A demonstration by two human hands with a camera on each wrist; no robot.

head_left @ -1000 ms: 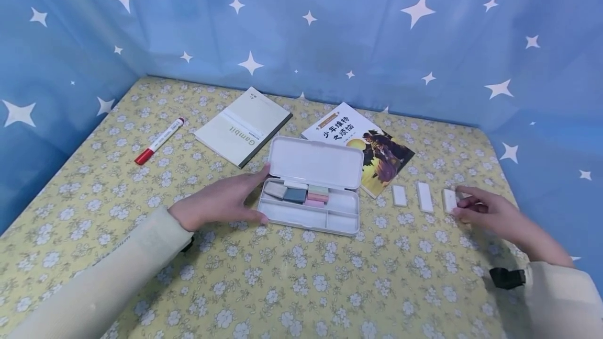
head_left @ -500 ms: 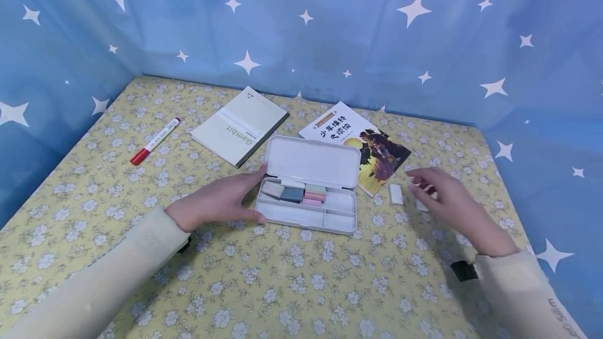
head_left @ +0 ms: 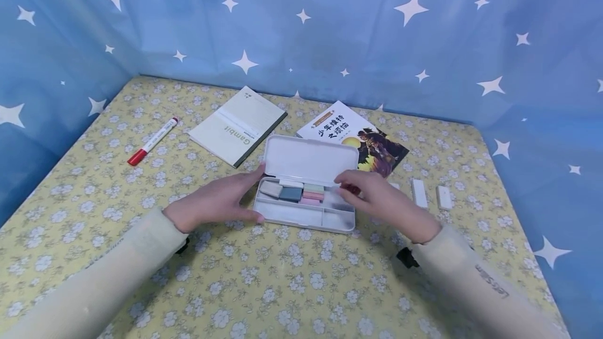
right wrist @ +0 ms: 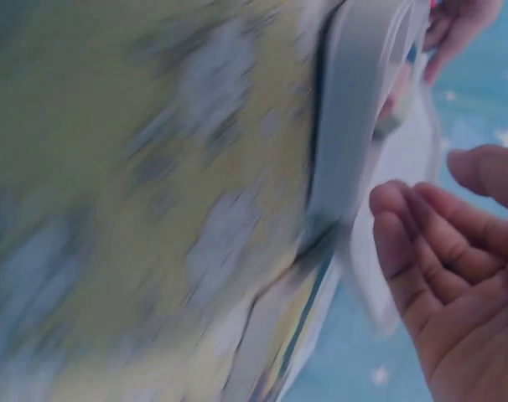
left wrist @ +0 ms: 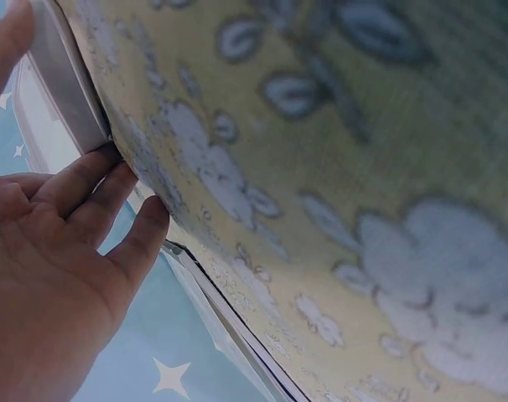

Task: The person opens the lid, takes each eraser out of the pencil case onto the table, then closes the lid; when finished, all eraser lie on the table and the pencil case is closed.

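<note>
- While a starry blue cloth (head_left: 311, 25) hung behind, the flowered tabletop (head_left: 264, 281) carried everything.
- Left of centre lay the notebook (head_left: 237, 125), set slantwise; the picture-covered book (head_left: 346, 130) lay to its right, partly hidden by the case's lid (head_left: 311, 158) and the right hand.
- Mid-tabletop sat the pencil case (head_left: 287, 216), long axis running left to right, right end slightly nearer the person, lid raised on the far side.
- The left hand (head_left: 219, 200) gripped its left end, thumb at the front corner, fingers at the back.
- The right hand (head_left: 377, 195) had come from the white blocks, where it was half a second earlier, to the case's right end; its fingers were loosely bent, thumb apart, holding nothing.
- Far left lay the red-capped marker (head_left: 153, 143), slanting.
- Three white blocks (head_left: 419, 193) lay right of the case, one mostly hidden by the right hand.
- Small coloured blocks (head_left: 313, 195) filled part of the rear compartment.
</note>
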